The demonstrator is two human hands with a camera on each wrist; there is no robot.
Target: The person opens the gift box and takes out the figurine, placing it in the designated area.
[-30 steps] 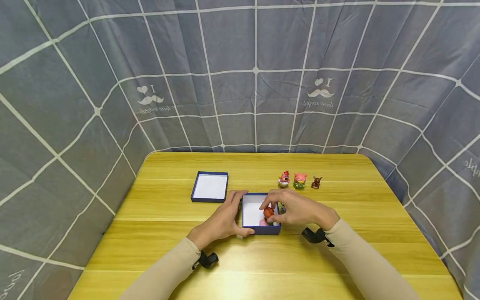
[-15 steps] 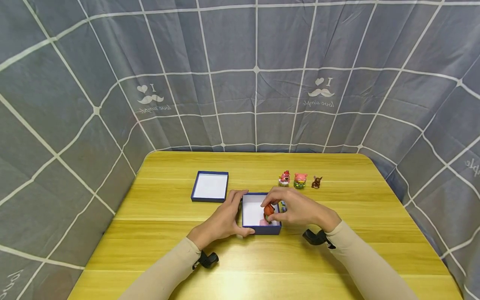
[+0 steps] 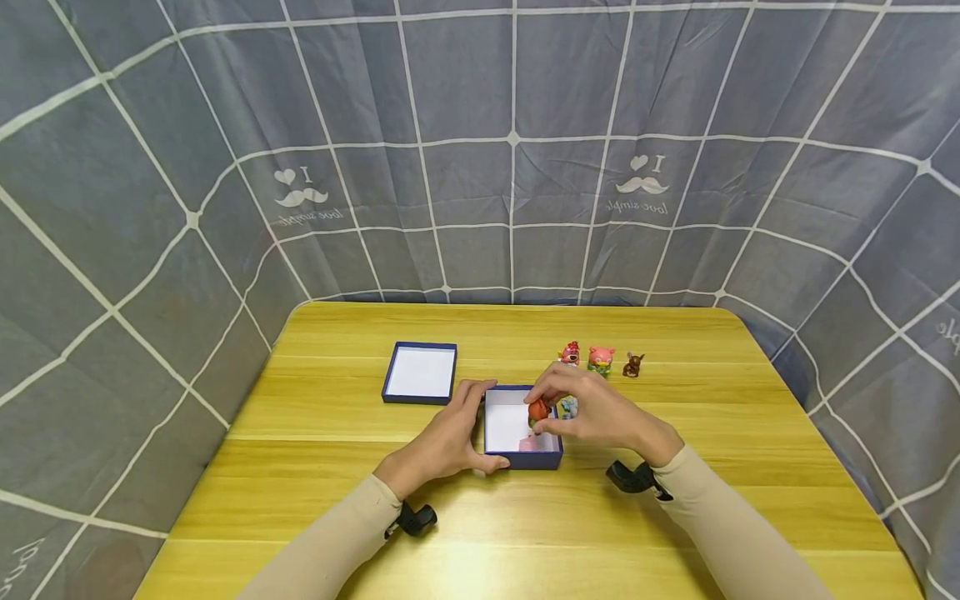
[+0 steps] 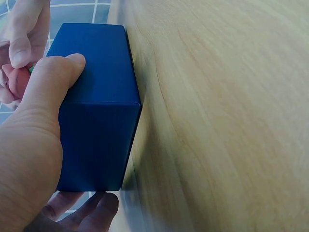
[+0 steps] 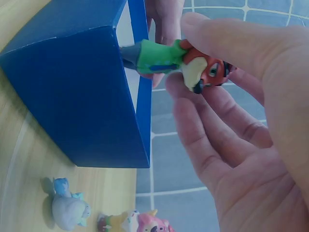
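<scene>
My left hand [image 3: 446, 433] grips the blue box [image 3: 523, 460], its thumb [image 4: 72, 67] on one side wall and its fingers round the opposite side. The box has a white inside, and something pink [image 3: 529, 444] lies in its near right part. Over the box's right part, my right hand [image 3: 596, 410] pinches a fox figurine [image 3: 537, 412] by its orange head. In the right wrist view the figurine's green shirt [image 5: 157, 56] shows, and its grey legs are at the box's opening, feet hidden behind the wall.
The shallow blue lid [image 3: 421, 372] lies inside-up at the back left. Behind the right hand stand a pink bear-like figurine [image 3: 570, 353], a pink figurine [image 3: 601, 360] and a small brown one [image 3: 633, 365]. A pale blue figurine [image 5: 70, 208] stands right beside the box.
My right hand has lifted the fox figurine and moved slightly away from me with it. More of the pale blue figurine shows beside the box. The left hand and box stay put.
</scene>
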